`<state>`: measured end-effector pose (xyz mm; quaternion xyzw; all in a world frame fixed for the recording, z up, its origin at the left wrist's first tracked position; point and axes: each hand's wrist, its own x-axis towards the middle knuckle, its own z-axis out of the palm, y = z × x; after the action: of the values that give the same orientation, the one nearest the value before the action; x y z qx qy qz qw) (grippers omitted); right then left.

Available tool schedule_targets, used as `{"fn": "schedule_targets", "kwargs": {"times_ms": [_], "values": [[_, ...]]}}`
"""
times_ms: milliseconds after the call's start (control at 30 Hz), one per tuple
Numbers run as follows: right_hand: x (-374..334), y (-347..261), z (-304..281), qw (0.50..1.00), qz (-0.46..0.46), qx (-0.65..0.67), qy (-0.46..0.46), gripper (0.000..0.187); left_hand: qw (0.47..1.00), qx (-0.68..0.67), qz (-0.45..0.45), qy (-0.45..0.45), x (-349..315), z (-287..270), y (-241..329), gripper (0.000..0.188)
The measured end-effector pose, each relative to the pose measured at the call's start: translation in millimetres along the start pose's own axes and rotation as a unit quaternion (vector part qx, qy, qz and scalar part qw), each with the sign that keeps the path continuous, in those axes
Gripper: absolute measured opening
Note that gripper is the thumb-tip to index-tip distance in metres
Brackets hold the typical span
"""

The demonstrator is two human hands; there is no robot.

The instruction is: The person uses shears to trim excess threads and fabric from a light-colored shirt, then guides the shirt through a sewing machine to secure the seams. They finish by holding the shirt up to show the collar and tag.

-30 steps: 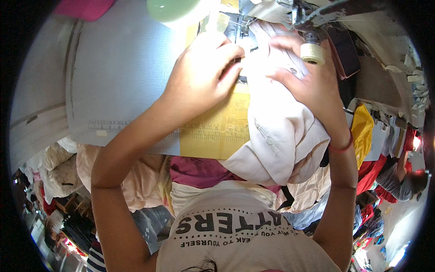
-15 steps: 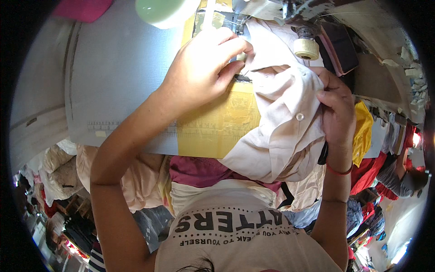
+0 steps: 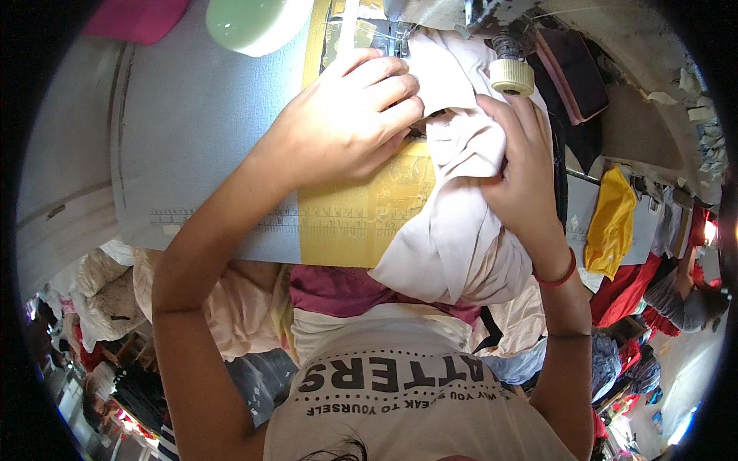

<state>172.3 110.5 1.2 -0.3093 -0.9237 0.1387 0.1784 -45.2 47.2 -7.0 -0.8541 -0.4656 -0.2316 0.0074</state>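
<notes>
Nearest the person, a purple cloth (image 3: 338, 290) lies across the lap, below the near edge of the table (image 3: 184, 154). Ruler marks (image 3: 269, 221) run along that edge, presumably placed there for measuring within easy reach. A patch of yellow tape (image 3: 354, 223) covers the middle of the near edge, probably to give a smooth surface. The pale pink cloth (image 3: 453, 207) lies immediately right of this patch, bunched and folded; its nearest part hangs past the near edge, which likely leaves the upper part free to be turned. The right hand (image 3: 523, 165), with a red band (image 3: 567, 269) at the wrist, lies on the cloth's right side, fingers slightly parted over a raised fold, apparently to control the bulk; the thumb is not clear, so a pinch cannot be confirmed. The left hand (image 3: 357, 115) is curled, fingers close together, tips touching the cloth's left margin, apparently to steady it; whether it pinches cannot be told. Farther on, a cream knob (image 3: 513, 75) stands above the cloth, and a metal foot (image 3: 401, 42) is just beyond the left fingers, at the cloth's far left. A pale green dish (image 3: 257, 23) sits by the far edge, apart from the cloth, leaving the left hand room.
</notes>
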Motion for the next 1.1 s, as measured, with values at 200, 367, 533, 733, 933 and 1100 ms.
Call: {"fn": "schedule_targets", "kwargs": {"times_ms": [200, 367, 533, 733, 933, 1100], "values": [[19.0, 19.8, 7.3, 0.992, -0.056, 0.097, 0.065, 0.041, 0.999, -0.020, -0.023, 0.024, -1.7, 3.5, 8.5, 0.027], [34.3, 33.7, 8.7, 0.980, -0.101, 0.146, 0.084, 0.035, 0.996, -0.004, -0.077, -0.054, -2.0, 0.0, 15.0, 0.027], [49.0, 44.9, 21.4, 0.966, -0.097, 0.208, 0.118, 0.031, 0.995, -0.017, -0.102, 0.013, -0.8, -0.7, 12.8, 0.028], [42.1, 34.8, 18.5, 0.960, -0.063, 0.265, 0.067, 0.023, 0.988, -0.031, -0.083, 0.128, -5.9, -4.2, -20.7, 0.022], [38.0, 32.9, 28.5, 0.944, -0.008, 0.320, 0.084, 0.016, 0.980, 0.012, -0.195, 0.043, 21.5, 3.9, -71.5, 0.019], [41.9, 35.9, 30.0, 0.957, -0.055, 0.274, 0.074, 0.018, 0.936, -0.249, -0.096, 0.230, 33.6, 19.1, -79.7, 0.020]]}}
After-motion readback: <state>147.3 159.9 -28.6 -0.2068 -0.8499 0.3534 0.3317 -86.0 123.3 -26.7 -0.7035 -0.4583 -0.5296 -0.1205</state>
